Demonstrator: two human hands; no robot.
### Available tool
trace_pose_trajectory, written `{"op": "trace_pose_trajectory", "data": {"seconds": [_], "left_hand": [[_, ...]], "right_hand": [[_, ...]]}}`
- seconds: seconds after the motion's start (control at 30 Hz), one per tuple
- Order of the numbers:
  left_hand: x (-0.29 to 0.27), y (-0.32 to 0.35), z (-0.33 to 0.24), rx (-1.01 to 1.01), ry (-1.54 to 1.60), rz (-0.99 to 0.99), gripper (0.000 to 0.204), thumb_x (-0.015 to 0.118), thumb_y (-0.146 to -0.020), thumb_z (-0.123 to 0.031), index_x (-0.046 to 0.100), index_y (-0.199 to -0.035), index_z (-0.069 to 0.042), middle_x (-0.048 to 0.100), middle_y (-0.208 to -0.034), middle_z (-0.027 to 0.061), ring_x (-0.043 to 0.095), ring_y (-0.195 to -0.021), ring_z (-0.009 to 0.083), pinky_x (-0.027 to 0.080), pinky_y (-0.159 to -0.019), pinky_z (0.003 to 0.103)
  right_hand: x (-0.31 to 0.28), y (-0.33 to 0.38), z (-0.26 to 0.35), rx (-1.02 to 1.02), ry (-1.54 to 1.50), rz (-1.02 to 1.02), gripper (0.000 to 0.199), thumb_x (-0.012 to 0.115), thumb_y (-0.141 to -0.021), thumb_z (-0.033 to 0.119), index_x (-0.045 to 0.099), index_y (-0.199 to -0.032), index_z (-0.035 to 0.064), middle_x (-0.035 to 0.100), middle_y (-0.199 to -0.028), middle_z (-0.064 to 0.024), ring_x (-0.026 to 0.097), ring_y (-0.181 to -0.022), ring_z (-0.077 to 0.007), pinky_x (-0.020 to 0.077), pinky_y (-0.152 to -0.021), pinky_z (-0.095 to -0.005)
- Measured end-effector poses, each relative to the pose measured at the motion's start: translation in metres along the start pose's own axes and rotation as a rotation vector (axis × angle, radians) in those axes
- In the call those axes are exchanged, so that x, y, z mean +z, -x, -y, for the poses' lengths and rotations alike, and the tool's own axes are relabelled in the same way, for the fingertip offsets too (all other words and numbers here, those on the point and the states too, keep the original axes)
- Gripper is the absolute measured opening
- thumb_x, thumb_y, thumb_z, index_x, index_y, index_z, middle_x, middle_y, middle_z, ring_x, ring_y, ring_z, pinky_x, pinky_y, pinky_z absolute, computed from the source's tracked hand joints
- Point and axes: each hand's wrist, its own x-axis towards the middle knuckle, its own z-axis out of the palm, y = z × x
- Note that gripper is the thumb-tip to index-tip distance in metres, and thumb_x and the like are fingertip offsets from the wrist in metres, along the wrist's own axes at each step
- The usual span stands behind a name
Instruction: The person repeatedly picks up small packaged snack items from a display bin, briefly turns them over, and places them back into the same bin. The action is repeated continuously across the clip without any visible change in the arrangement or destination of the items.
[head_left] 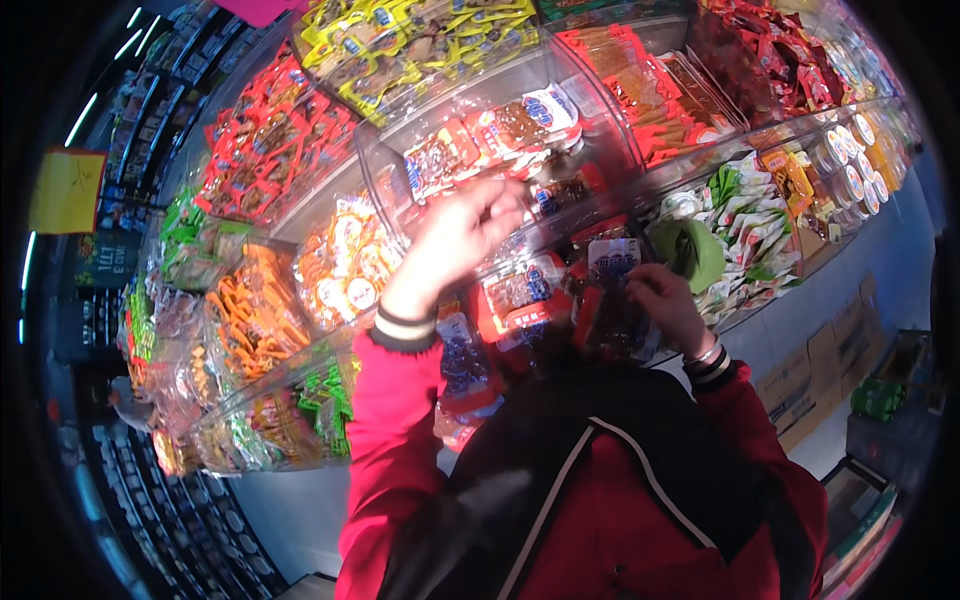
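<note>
My left hand reaches over a clear plastic bin of red snack packets. Its fingers are partly bent, apart and a little blurred, with nothing visible in them. At the right, my right hand has its fingers pinched at the edge of a dark snack packet with a white and blue label. In front of my chest, more red packets with clear windows lie in the near bin. Their lower part is hidden by my jacket.
Clear bin walls divide the display. Yellow packets lie at the back, red packets and orange packets at the left. A green round object and white-green packets are right of my right hand. Cardboard boxes stand below.
</note>
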Motion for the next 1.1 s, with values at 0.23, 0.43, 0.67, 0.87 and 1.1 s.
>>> {"op": "trace_pose_trajectory", "data": {"seconds": [0.23,0.43,0.67,0.87,1.1], "left_hand": [[0.105,0.085,0.044,-0.053,-0.197,0.114,0.039,0.066,-0.074,-0.020,0.054,-0.108,-0.003,0.059,-0.099,0.0188,0.057,-0.090,0.0357,0.046,-0.078,0.040],[0.122,0.082,0.037,-0.327,-0.073,0.206,0.034,0.072,-0.072,-0.024,0.060,-0.097,-0.004,0.061,-0.080,0.0097,0.059,-0.078,0.0253,0.046,-0.072,0.034],[0.105,0.101,0.061,-0.402,0.823,-0.035,0.014,0.059,-0.084,-0.007,0.061,-0.097,-0.002,0.059,-0.081,-0.0031,0.052,-0.073,0.0056,0.043,-0.064,0.022],[0.075,0.108,0.051,-0.490,0.985,-0.116,0.015,0.056,-0.086,-0.008,0.059,-0.099,-0.002,0.063,-0.085,0.0008,0.057,-0.071,0.0071,0.047,-0.061,0.021],[0.082,0.084,0.036,-0.362,1.121,-0.081,0.015,0.055,-0.087,-0.010,0.057,-0.099,-0.001,0.063,-0.086,0.0034,0.060,-0.071,0.0088,0.050,-0.061,0.021]], "right_hand": [[0.009,0.008,-0.011,-0.082,0.226,-0.017,0.021,0.059,-0.080,0.013,0.058,-0.097,0.0004,0.060,-0.077,-0.0099,0.059,-0.069,-0.0186,0.0465,-0.064,-0.0285],[0.006,0.021,-0.007,-0.535,0.939,0.142,0.049,0.067,-0.070,0.026,0.051,-0.112,0.0055,0.053,-0.109,-0.0144,0.057,-0.088,-0.0328,0.0485,-0.073,-0.0388],[0.007,0.035,-0.013,-0.188,1.031,0.248,0.054,0.069,-0.066,0.028,0.050,-0.112,0.0066,0.056,-0.102,-0.0132,0.057,-0.088,-0.0320,0.0477,-0.072,-0.0391],[-0.021,0.017,-0.002,-0.006,0.426,0.525,0.025,0.065,-0.071,0.021,0.062,-0.087,0.0019,0.060,-0.068,-0.0065,0.059,-0.066,-0.0171,0.0472,-0.063,-0.0297],[0.005,-0.004,0.072,-0.010,-0.264,0.542,0.031,0.056,-0.079,0.004,0.055,-0.109,-0.0013,0.060,-0.096,-0.0025,0.055,-0.088,-0.0096,0.0451,-0.078,-0.0238]]}}
